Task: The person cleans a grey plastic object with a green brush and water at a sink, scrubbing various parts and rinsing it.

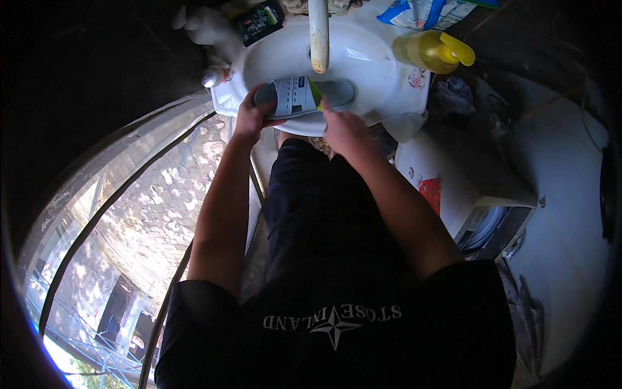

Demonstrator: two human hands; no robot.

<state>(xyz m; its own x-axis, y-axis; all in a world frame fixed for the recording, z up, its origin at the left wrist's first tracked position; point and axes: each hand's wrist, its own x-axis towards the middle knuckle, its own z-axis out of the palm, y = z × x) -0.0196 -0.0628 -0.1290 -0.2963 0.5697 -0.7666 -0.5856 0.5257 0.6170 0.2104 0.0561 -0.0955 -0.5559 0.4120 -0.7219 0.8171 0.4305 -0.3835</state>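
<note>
Over the front of the white oval washbasin (265, 53), a grey slide sandal (293, 95) lies across my view, sole down. My left hand (250, 118) grips its left end, thumb on the footbed beside the wide slotted strap. My right hand (344, 129) is at the strap's right edge, with its fingers on a small bright green item (316, 92). Part of that item is hidden by the strap and my fingers, so its kind is unclear. The sandal's other end extends bare past my right fingers.
A pale faucet spout (319, 41) hangs over the basin. On the right rim lies a yellow pump bottle (427, 51), below a blue-and-white plastic packet (423, 13). A dark package (257, 22) and a silver-capped container (212, 77) sit left. A white boxy object (452, 170) stands at right.
</note>
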